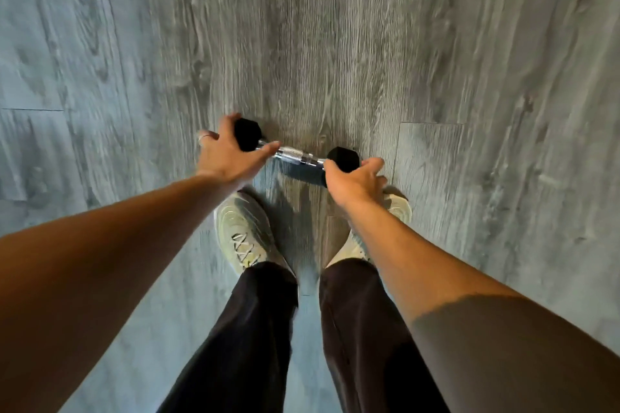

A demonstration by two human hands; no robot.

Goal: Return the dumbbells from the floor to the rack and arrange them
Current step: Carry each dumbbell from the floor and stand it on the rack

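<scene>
A small dumbbell [295,155] with black hexagonal heads and a chrome knurled handle lies crosswise just ahead of my feet. My left hand [228,154] wraps its left head, thumb stretched along the handle, a ring on one finger. My right hand [354,181] cups the right head from the near side. Whether the dumbbell rests on the grey wood-look floor [335,43] or hangs just above it is unclear because of motion blur. The rack is out of view.
My two pale sneakers [243,233] and dark trouser legs [255,339] stand right under the dumbbell. Grey plank flooring fills the whole view on all sides.
</scene>
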